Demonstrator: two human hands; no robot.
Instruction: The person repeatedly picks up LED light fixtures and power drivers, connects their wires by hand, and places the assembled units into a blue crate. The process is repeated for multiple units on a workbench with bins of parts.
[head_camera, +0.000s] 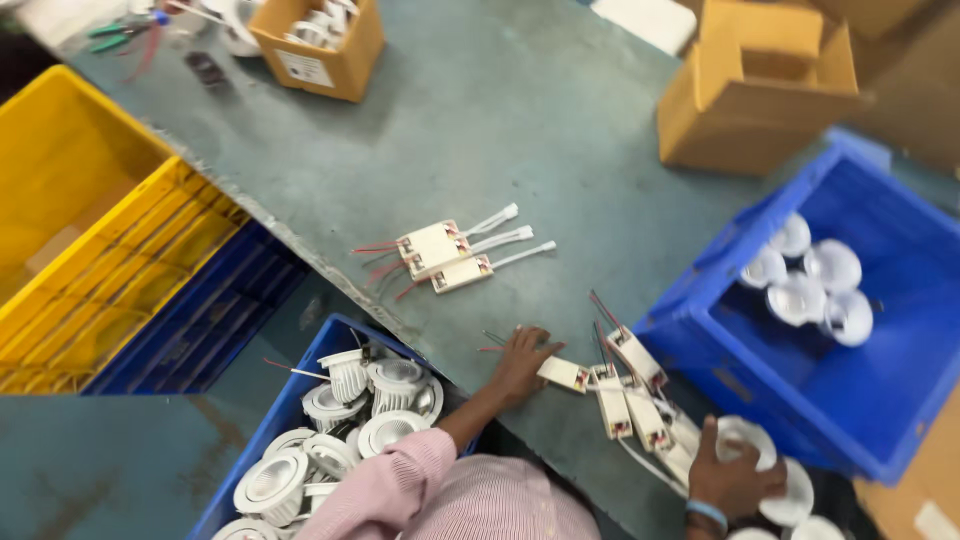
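Grey-green table (520, 110), worn, seen from above. The left hand (522, 362) lies flat near the table's near edge, fingers narrow and curled down on a small white driver (562, 373) with red leads; fingertips touch its left end. Whether it is gripped or only pressed cannot be told. Just to the right of that driver lies a row of like drivers (632, 395), side by side and partly overlapping, running toward the right hand.

The right hand (735, 478), a blue band at its wrist, is closed round a white round lamp (745, 435) at the table's near edge, thumb up along its left side. More white lamps lie just below it.

Further back on the table, well apart from both hands, three drivers (445, 255) are stacked loosely, white leads to the right.

Blue crate (900, 420) at right holds several white lamps. A second blue bin (300, 400), below the table edge at left, is full of finned white lamp bodies. Yellow crate (60, 180) at far left. Cardboard boxes (750, 90) stand at the far edge.
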